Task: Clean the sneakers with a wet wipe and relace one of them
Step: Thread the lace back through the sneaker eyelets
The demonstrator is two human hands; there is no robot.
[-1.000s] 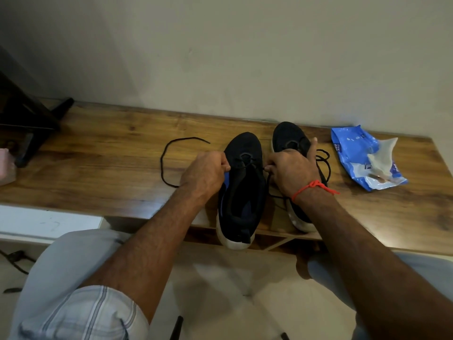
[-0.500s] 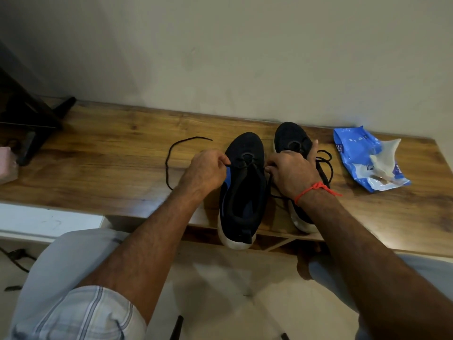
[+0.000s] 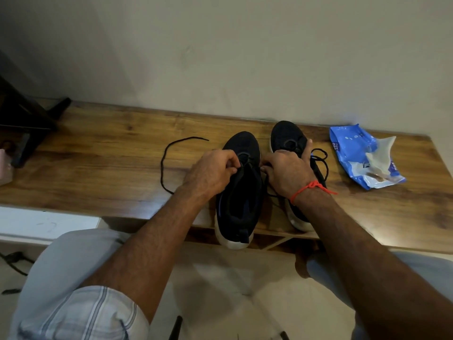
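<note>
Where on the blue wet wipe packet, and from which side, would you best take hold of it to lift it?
Probably pinch the wet wipe packet at its flat blue far end, coming from above. It lies flat on the table, right of the sneakers, so nothing blocks that end; the near end is crumpled, with a loose wipe sticking out.
</note>
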